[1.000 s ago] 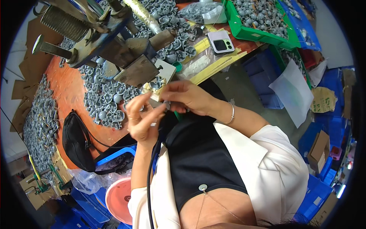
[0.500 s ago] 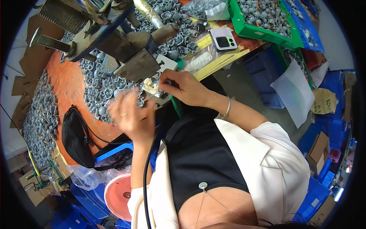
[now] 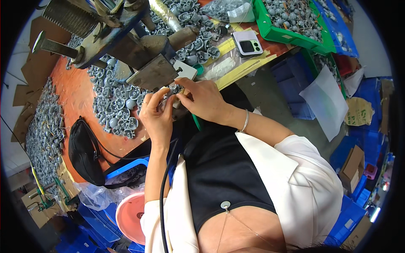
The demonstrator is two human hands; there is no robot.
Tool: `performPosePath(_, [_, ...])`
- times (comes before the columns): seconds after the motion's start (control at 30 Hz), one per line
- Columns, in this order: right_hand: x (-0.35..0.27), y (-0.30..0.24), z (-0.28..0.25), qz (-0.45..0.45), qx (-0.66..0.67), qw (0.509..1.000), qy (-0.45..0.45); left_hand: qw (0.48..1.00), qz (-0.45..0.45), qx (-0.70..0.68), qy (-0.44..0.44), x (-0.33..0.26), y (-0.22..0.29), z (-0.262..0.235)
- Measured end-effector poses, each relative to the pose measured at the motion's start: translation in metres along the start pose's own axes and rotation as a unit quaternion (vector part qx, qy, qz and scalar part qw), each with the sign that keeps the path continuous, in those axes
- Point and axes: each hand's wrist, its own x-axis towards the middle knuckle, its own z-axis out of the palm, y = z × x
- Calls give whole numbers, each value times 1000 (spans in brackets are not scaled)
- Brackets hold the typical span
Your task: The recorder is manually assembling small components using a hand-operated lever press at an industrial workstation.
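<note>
My left hand [image 3: 157, 116] and my right hand [image 3: 202, 100] meet at the near edge of the orange worktable [image 3: 78, 90]. Both pinch one small grey round part [image 3: 172, 89] between their fingertips, right under the metal plate [image 3: 154, 74] of a dark press machine [image 3: 105, 33]. A loose heap of the same grey parts [image 3: 116, 103] lies just left of my left hand. A silver bangle sits on my right wrist.
A green tray [image 3: 274, 31] of grey parts and a small folding phone [image 3: 247, 43] lie at the back right. A black pouch [image 3: 84, 154] lies at the table's left front. Blue crates, a pink bowl [image 3: 131, 217] and cardboard boxes crowd the floor.
My left hand has come back up from the parts heap to join my right hand at the press plate. The view has shifted slightly, and the hands sit higher in the picture.
</note>
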Motion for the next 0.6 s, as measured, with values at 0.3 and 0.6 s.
performPosePath(0.3, [75,27,-64,19,101,993,62,998,-9,56,-18,-2,2,-7])
performPosePath(0.6, [108,-60,-115,-173,322,919,147,999,-8,48,-10,2,18,2])
